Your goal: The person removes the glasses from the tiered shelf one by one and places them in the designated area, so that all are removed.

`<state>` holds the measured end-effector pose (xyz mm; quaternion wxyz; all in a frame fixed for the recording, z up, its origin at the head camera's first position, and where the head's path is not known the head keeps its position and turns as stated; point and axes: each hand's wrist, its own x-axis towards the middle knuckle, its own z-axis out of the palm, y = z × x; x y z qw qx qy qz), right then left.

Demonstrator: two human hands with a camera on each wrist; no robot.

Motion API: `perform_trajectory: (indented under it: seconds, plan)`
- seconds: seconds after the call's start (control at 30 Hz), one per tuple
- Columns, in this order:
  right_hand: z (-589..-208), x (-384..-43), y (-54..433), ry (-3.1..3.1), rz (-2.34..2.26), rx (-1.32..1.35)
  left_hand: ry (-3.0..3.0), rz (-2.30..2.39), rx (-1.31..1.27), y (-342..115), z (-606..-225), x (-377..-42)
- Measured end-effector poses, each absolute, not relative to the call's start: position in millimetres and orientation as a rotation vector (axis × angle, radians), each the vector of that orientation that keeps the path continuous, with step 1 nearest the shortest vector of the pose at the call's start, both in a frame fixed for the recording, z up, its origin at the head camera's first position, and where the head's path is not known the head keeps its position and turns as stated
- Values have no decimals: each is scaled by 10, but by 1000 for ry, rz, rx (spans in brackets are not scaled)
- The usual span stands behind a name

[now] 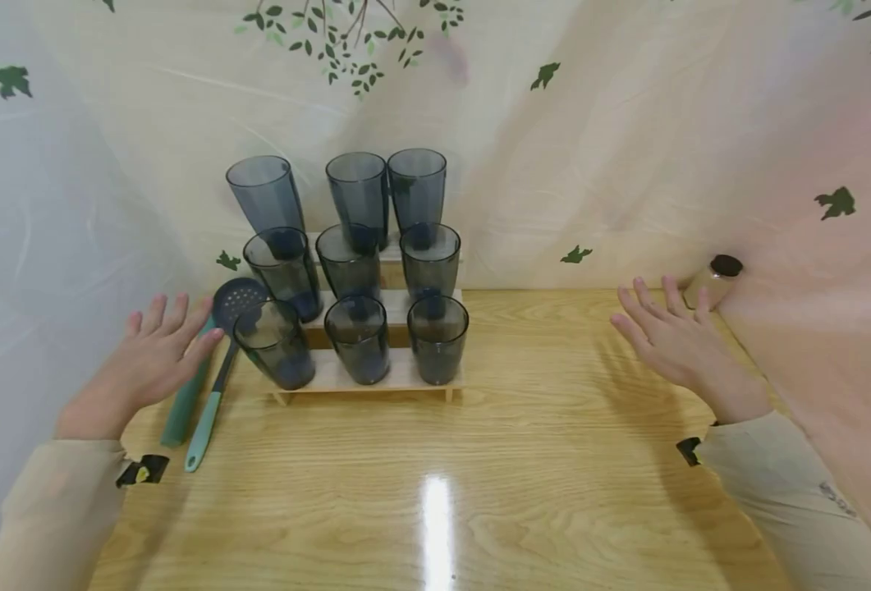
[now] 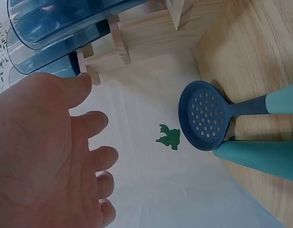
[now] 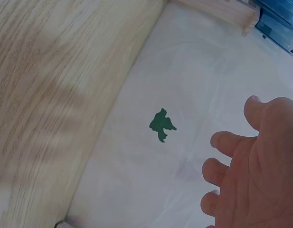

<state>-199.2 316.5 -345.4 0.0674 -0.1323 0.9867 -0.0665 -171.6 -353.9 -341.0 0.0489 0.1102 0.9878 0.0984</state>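
Note:
My left hand (image 1: 150,361) hovers with fingers spread at the left, holding nothing. Nearest to it are a skimmer (image 1: 213,423) with a dark perforated head and mint handle, and a green cylindrical object (image 1: 184,406) alongside. In the left wrist view the skimmer head (image 2: 203,115) leans close to the green object (image 2: 260,154). My right hand (image 1: 671,341), also spread and holding nothing, is raised at the right, near a small jar (image 1: 712,283) with a black lid. Between the hands, dark tinted glasses, such as a front one (image 1: 357,341), stand in three rows on a stepped wooden rack (image 1: 405,377).
Behind the wooden table (image 1: 553,492) hangs a pale cloth (image 1: 538,164) printed with leaves, which also runs along both sides. Several glasses stand close together; the back left glass (image 1: 263,193) and front left glass (image 1: 276,345) look tilted.

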Motion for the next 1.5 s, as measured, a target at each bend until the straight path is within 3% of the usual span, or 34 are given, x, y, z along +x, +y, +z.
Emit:
perform_trajectory:
  seconds: [0.43, 0.7, 1.07, 1.5]
  plan:
    - [-3303, -2034, 3036, 3016, -205, -460, 3016, 264, 319, -3469, -3264, -1796]
    - [-2978, -2174, 2718, 3045, -627, -626, 2971, 781, 358, -3331, -3162, -1702]
    - [-2574, -2552, 2054, 2716, -1422, -725, 2448, 1498, 175, -3331, -3769, -1560]
    - [-2420, -2972, 1313, 2454, -1654, -736, 2131, 1799, 10, -3250, -4106, -1570]
